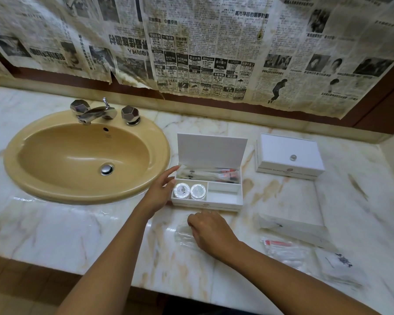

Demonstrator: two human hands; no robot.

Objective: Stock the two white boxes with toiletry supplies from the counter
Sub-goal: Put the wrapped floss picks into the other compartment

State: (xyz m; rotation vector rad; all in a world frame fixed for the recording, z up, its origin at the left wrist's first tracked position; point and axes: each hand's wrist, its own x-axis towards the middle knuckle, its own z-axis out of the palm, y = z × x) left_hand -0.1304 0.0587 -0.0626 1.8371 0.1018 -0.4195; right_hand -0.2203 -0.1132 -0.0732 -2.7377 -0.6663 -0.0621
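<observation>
Open box beside sink; right front compartment vacant. Left hand relaxed, steadied box side. Right hand pinched clear packet on counter. Best: lift flat, seat in vacant compartment. Second box lidded.

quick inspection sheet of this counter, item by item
surface: marble counter, veined and stained.
job's things: open white box, long packets in its rear section, two round items front left, front right section bare; closed white box to its right.
clutter: wrapped packets lying loose at right.
hands: left hand touches the open box's left side; right hand rests on a clear packet.
cables: nothing seen.
surroundings: tan sink, chrome tap, newspaper-covered wall.
</observation>
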